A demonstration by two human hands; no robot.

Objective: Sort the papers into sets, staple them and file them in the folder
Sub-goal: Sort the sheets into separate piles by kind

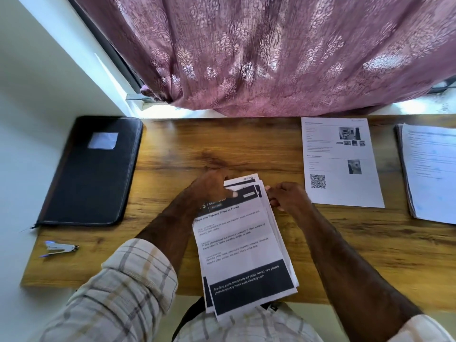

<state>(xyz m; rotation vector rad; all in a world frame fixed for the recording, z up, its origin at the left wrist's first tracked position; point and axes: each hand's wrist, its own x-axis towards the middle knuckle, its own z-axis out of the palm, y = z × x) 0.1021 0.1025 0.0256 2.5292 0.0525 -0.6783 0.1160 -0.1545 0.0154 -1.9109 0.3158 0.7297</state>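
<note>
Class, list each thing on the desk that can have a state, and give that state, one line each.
Folder: closed, flat.
Stapler: lying unused.
Held papers: fanned, unstapled as far as shows.
Left hand: grips the papers' top.
Right hand: pinches their edge.
Single sheet: face up.
Far stack: piled.

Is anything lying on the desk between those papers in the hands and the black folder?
Nothing visible. Bare wood separates the held papers from the closed folder; the stapler lies nearer the front edge, below that path.

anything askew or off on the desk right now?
Only the held paper stack: its sheets are fanned out of line and its near end overhangs the desk edge. Folder, stapler and other papers lie flat, undamaged.
</note>
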